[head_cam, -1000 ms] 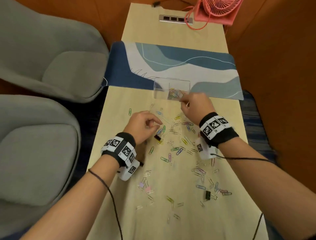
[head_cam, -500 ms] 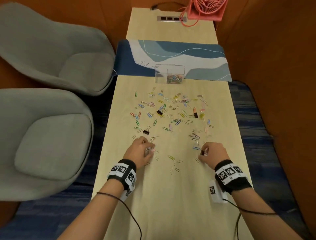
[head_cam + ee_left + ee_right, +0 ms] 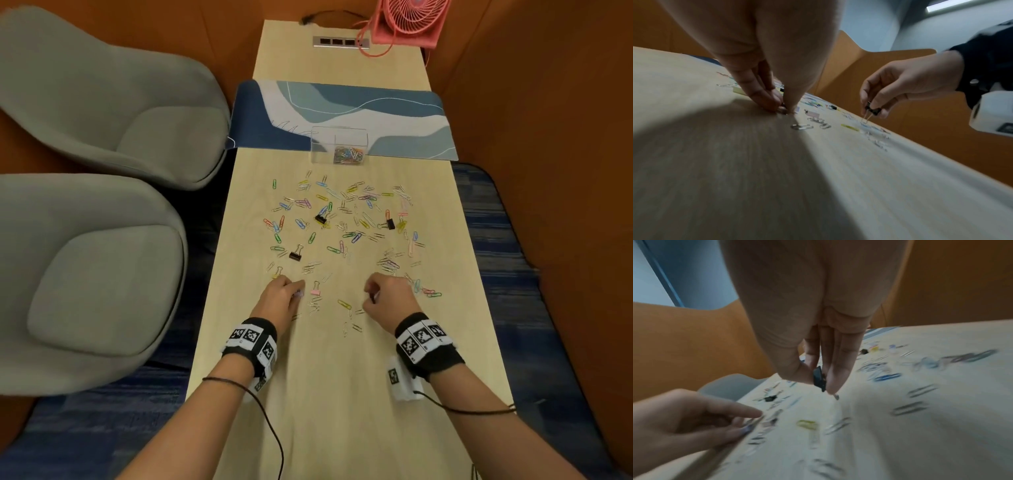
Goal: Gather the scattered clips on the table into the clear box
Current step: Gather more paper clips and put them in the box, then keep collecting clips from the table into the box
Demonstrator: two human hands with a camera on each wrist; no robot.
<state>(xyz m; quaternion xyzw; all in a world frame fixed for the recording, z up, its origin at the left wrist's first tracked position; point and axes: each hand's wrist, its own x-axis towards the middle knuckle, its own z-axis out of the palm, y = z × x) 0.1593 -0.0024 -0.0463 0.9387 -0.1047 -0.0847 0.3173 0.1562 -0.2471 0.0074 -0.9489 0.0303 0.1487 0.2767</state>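
Many coloured paper clips (image 3: 342, 219) and a few black binder clips (image 3: 295, 255) lie scattered over the wooden table (image 3: 342, 394). The clear box (image 3: 339, 145) stands at the far edge of the scatter, on the blue mat, with a heap of clips in its right compartment. My left hand (image 3: 298, 294) is down on the table at the near left, its fingertips (image 3: 774, 105) pinching a small pale purple clip (image 3: 748, 426). My right hand (image 3: 371, 297) hovers just above the table at the near right and pinches a black binder clip (image 3: 819, 379) (image 3: 872, 110).
A pink binder clip (image 3: 315, 292) and a yellow paper clip (image 3: 343, 303) lie between the hands. Two grey chairs (image 3: 102, 257) stand left of the table. A blue desk mat (image 3: 342, 113), a power strip (image 3: 340, 42) and a pink fan (image 3: 409, 20) are at the far end.
Both hands came back from beside the box to the near clips. The right hand has since lifted a black binder clip and shifted left; the left hand stays down on its clip.
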